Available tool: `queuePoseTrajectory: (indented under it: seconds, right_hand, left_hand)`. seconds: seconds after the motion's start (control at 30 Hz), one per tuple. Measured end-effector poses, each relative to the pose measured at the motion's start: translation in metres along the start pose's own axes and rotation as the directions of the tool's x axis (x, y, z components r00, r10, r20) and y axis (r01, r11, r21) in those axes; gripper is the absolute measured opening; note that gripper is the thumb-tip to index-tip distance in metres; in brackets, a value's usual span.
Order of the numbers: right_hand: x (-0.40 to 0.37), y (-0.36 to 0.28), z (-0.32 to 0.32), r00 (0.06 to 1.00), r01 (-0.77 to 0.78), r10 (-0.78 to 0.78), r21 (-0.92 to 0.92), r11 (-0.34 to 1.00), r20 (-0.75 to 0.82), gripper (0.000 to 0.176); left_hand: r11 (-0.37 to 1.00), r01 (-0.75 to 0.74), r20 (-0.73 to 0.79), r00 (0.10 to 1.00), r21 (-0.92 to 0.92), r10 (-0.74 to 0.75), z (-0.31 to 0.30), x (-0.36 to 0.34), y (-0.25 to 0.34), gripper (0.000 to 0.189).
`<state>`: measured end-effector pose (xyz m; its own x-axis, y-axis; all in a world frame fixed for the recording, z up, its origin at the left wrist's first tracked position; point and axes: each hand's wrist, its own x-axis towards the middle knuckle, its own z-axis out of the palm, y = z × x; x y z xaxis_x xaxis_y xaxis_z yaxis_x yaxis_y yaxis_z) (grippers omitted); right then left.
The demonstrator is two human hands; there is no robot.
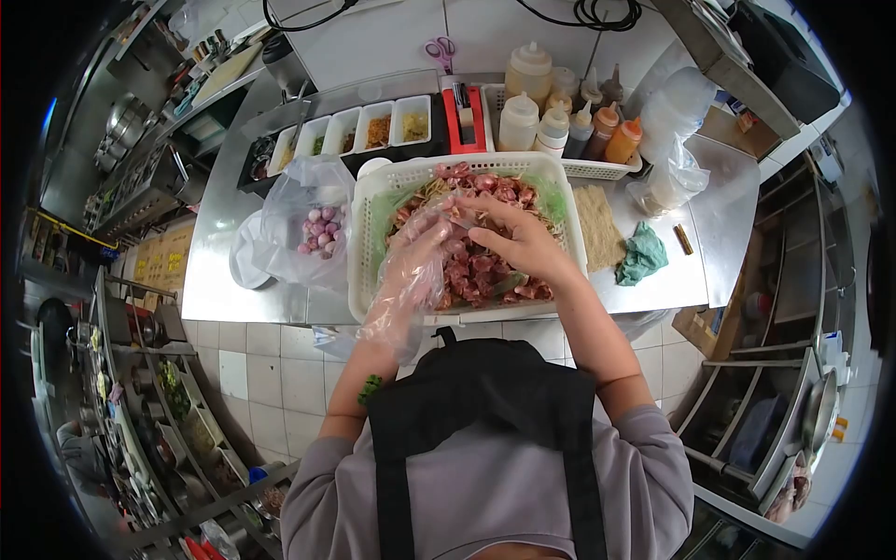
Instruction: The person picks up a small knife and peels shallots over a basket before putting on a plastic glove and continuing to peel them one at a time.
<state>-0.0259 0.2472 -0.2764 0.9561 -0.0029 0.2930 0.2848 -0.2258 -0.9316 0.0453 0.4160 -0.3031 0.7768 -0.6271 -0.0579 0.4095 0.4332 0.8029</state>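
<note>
My left hand (422,245) wears a loose clear plastic glove (411,289) that reaches down over the wrist. Its fingers are stretched out above the meat. Bare, my right hand (520,238) comes in from the other side, thumb and fingers at the glove's film by the left fingertips. Beneath both hands, a white perforated basket (357,280) holds a pile of raw red meat pieces (476,275) with pale shreds among them. Green netting (557,201) shows along the basket's inner sides. The hands partly hide the middle of the pile.
A plastic bag of small purple onions (320,231) lies left of the basket. Behind stand white ingredient tubs (375,131), a red-and-black holder (464,117) and squeeze bottles (518,123) in a tray. To the right are a brown cloth (597,224) and a green cloth (642,255).
</note>
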Motion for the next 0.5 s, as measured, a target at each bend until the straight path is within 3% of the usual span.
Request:
queuePoseTrajectory:
  seconds: [0.07,0.13,0.2,0.23,0.4,0.5]
  right_hand:
    - [0.001,-0.003,0.001,1.0,0.002,-0.002,0.009,1.0,0.013,0.037]
    - [0.0,-0.009,0.001,0.989,-0.14,0.135,0.083,0.987,0.067,0.036]
    - [0.001,-0.011,-0.001,0.986,-0.147,0.145,0.03,0.989,0.077,0.036]
    - [0.001,-0.011,-0.002,0.984,-0.151,0.152,-0.021,0.988,0.089,0.036]
    - [0.0,-0.007,-0.004,0.98,-0.17,0.167,0.017,0.985,0.11,0.037]
    - [0.0,-0.007,-0.003,0.982,-0.161,0.158,0.016,0.987,0.099,0.037]
  left_hand:
    - [1.0,-0.03,0.01,1.0,0.009,0.029,0.006,-0.004,0.002,0.038]
    - [0.998,-0.055,0.019,0.998,0.015,0.055,0.008,-0.005,0.002,0.036]
    - [0.974,-0.098,-0.04,0.993,0.204,0.109,0.006,-0.004,0.002,0.037]
    - [0.974,-0.097,-0.041,0.993,0.202,0.107,0.005,-0.005,0.004,0.037]
    - [0.864,-0.095,0.029,0.995,0.494,0.092,0.011,-0.012,0.024,0.035]
    - [0.89,-0.067,0.009,0.997,0.452,0.07,0.014,-0.011,0.025,0.034]
